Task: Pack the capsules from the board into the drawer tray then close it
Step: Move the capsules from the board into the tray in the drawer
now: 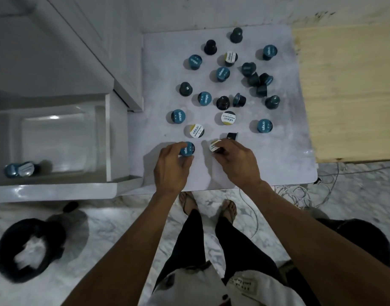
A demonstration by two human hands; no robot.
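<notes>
Looking down from my head, my left hand (pixel 173 161) curls round a teal-lidded capsule (pixel 187 149) near the front edge of the board (pixel 284 151), and my right hand (pixel 233 161) pinches a white-lidded capsule (pixel 215 146) just beside it, tilted on its side. Neither looks lifted clear of the board yet, as far as I can tell. The drawer tray (pixel 63 113) stands open off the board's left edge, with only two capsules (pixel 20 169) lying in its near left corner. About twenty capsules are scattered over the board, some upright, some tipped, reaching to its far edge. So I judge the packing barely begun: nearly everything remains to carry across, and the drawer is not yet closed.
</notes>
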